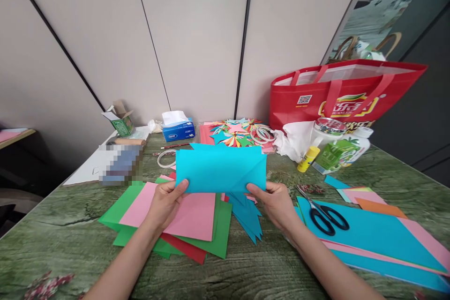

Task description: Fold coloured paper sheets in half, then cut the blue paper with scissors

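Observation:
A folded sheet of blue paper [220,168] is held up level in front of me, with a slanting crease or flap near its right end. My left hand [168,197] pinches its lower left corner between thumb and fingers. At the lower right corner my right hand [274,199] grips it the same way. Below and behind the left hand lies a stack of pink paper [195,218] and green paper [223,234]. Pointed blue paper pieces [246,218] lie on the table between the hands, partly covered by the held sheet.
Black-handled scissors [326,218] rest on blue sheets [372,229] at the right. Behind stand a yellow glue stick [308,159], a red bag [302,103], a blue tissue box [178,131] and colourful paper stars [235,138]. A tape roll [166,159] lies left of the held paper.

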Action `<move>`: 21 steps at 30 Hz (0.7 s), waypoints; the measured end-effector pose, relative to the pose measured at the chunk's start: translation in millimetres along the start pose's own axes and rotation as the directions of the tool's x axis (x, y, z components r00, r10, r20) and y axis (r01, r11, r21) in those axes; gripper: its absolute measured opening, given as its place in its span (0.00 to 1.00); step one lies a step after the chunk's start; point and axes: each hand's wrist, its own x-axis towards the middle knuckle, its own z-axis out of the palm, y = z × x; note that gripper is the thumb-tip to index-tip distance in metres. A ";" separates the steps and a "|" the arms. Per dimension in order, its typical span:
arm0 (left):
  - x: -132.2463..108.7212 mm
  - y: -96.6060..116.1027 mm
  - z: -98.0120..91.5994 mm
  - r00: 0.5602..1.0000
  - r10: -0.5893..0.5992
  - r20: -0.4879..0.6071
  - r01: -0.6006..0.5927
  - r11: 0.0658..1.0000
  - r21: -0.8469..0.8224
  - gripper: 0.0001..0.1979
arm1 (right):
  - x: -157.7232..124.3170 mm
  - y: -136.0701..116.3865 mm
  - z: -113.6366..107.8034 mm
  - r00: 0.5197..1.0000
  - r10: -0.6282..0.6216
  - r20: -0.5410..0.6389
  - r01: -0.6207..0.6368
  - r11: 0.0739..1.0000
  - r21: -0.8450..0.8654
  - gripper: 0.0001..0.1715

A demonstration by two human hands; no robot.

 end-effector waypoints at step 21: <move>-6.4 -2.5 8.6 0.985 -0.047 0.165 0.033 0.996 0.086 0.23 | 0.8 -3.6 -3.4 0.997 -0.068 -0.033 0.070 0.995 0.065 0.30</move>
